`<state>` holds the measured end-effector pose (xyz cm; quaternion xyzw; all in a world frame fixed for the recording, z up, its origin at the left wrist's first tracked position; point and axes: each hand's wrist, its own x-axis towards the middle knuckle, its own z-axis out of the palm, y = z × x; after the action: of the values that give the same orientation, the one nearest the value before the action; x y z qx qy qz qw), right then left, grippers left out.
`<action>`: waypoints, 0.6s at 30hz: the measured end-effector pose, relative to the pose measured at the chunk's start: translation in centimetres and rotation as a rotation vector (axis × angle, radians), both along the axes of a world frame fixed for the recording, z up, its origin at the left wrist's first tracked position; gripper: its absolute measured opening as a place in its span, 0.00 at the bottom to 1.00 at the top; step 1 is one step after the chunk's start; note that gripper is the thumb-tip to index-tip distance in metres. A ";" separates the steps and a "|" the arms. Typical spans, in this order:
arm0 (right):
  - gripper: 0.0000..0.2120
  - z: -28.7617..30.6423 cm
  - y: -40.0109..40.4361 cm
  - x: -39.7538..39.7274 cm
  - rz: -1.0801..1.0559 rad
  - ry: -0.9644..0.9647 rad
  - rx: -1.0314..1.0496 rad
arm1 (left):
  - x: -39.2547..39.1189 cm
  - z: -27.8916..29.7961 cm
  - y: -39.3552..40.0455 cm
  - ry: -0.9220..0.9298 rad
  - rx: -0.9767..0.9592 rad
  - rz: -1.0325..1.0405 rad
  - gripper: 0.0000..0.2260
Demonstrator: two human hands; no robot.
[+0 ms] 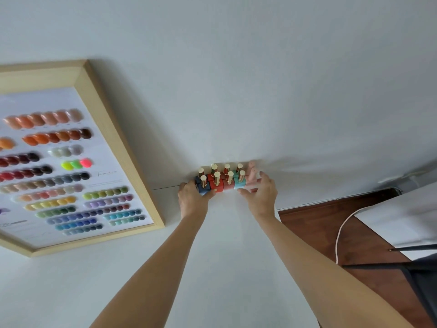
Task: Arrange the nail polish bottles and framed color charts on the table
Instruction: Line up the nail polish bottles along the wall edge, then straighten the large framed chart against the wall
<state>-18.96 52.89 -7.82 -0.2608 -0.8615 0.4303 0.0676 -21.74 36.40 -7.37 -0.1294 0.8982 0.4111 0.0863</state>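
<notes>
Several nail polish bottles [223, 179] with gold caps stand packed in two tight rows at the back of the white table [236, 256], against the wall. Their square bodies are blue, red, coral, teal and pink. My left hand [192, 197] holds the block's left end, its thumb curled round the front of the blue bottle. My right hand [260, 192] cups the right end, fingers curled round the pink bottles. A wood-framed color chart [63, 162] with rows of painted nail swatches leans against the wall at the left.
The table's right edge drops to a brown wooden floor [331, 233] with a white cable [340, 230] lying on it. A dark chair [421, 275] and another white surface [402, 221] stand at the far right.
</notes>
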 end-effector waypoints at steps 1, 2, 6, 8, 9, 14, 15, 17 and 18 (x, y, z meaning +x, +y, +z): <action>0.30 -0.1 0.0 -0.3 0.008 0.005 0.017 | -0.1 -0.2 0.2 -0.001 0.006 0.003 0.16; 0.26 -0.1 0.0 -0.6 0.008 0.018 0.027 | -0.2 -0.4 0.4 -0.002 0.011 0.005 0.16; 0.20 -0.5 0.2 -0.9 0.004 0.053 0.016 | -0.3 -1.0 0.9 -0.007 0.022 0.026 0.14; 0.20 -0.7 0.2 -0.9 -0.003 0.082 0.016 | -0.4 -1.2 0.9 -0.003 0.026 0.026 0.13; 0.20 -0.7 0.3 -0.9 -0.008 0.088 0.014 | -0.4 -1.2 1.0 -0.002 0.027 0.024 0.13; 0.18 0.1 0.7 -1.1 0.027 -0.011 0.049 | -0.2 -0.6 0.8 -0.016 0.031 0.014 0.12; 0.17 0.3 0.9 -1.0 0.047 -0.040 0.049 | -0.1 -0.3 0.8 -0.027 0.021 0.007 0.12; 0.18 0.9 1.1 -0.6 0.076 -0.090 0.053 | 0.2 0.4 0.7 -0.066 -0.011 -0.009 0.15; 0.18 1.3 1.1 -0.2 0.084 -0.107 0.063 | 0.6 0.8 0.7 -0.098 -0.036 -0.013 0.18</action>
<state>-19.16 54.01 -6.55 -0.2448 -0.8872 0.3910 0.0115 -21.18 37.09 -6.56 -0.1451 0.9011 0.3874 0.1303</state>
